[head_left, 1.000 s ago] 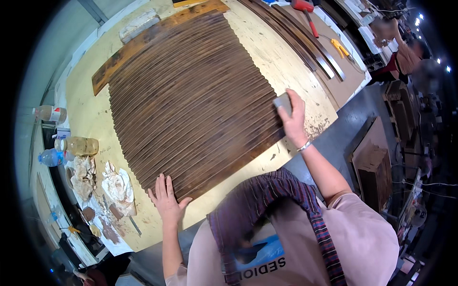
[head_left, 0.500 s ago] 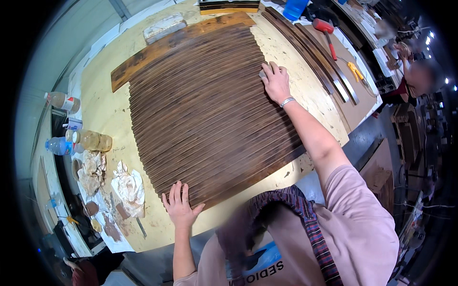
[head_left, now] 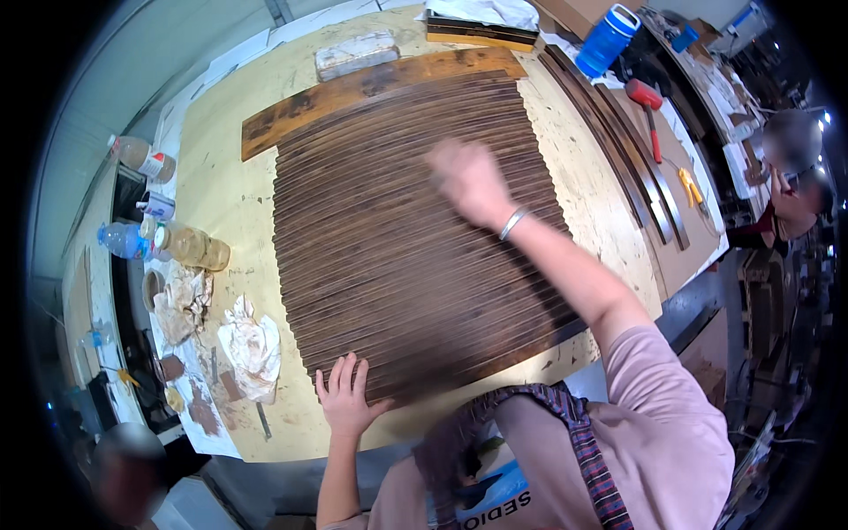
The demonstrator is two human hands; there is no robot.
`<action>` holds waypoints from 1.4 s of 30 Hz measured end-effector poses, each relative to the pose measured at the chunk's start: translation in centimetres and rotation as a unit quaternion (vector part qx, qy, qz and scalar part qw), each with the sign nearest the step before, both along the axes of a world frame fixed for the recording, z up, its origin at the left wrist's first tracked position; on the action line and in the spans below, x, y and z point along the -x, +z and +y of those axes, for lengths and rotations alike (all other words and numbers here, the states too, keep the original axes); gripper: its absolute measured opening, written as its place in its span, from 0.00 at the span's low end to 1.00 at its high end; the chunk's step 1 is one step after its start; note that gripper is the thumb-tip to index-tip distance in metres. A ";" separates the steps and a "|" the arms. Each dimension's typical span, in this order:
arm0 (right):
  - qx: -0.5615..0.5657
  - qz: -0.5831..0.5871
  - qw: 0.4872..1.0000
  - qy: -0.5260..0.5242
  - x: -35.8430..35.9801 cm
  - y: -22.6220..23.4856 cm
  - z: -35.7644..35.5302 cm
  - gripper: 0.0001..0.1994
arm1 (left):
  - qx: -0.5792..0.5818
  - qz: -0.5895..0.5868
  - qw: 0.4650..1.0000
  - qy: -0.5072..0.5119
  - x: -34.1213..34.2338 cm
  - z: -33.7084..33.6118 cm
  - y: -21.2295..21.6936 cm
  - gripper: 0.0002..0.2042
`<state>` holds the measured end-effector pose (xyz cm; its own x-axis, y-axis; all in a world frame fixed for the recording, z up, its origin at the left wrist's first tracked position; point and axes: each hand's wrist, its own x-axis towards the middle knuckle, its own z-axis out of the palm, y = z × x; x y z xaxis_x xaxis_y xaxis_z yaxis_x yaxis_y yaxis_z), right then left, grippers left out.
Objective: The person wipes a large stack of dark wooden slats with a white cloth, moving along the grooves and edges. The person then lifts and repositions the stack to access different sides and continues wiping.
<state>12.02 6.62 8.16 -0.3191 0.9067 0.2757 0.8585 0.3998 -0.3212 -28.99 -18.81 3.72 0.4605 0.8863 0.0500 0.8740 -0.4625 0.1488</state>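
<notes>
A wide panel of dark brown ribbed wood slats (head_left: 406,238) lies flat on the table in front of me. My left hand (head_left: 346,406) rests at its near left corner, open, fingers spread over the slat ends. Over the panel's upper right part is my right hand (head_left: 473,185), its fingers curled toward the ribs and smeared by motion. Whatever they hold is hidden by the blur. Against the panel's far edge lies a lighter brown stained board (head_left: 380,88), with a pale wrapped block (head_left: 357,56) just beyond it.
Loose dark strips (head_left: 609,141), a red mallet (head_left: 647,106) and a yellow-handled tool (head_left: 690,188) lie at right. A blue jug (head_left: 608,41) stands far right. Bottles (head_left: 196,247) and crumpled stained cloths (head_left: 251,349) line the left. Other people are at the sides.
My right hand has moved left from the panel's right edge onto its ribs; a small grey piece showed at its fingers before. My left hand stays at the corner. The view has shifted slightly.
</notes>
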 end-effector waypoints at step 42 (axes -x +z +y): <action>-0.065 -0.088 0.981 0.163 26.0 -3.6 12.7 0.27 | -0.044 -0.120 0.989 -0.070 1.5 1.9 -0.7 0.35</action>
<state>-13.95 19.34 4.51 -0.6392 0.7093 0.2972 0.7156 0.6901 -0.1080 -30.52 -16.92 3.05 0.5441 0.8021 0.2461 0.7449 -0.5968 0.2982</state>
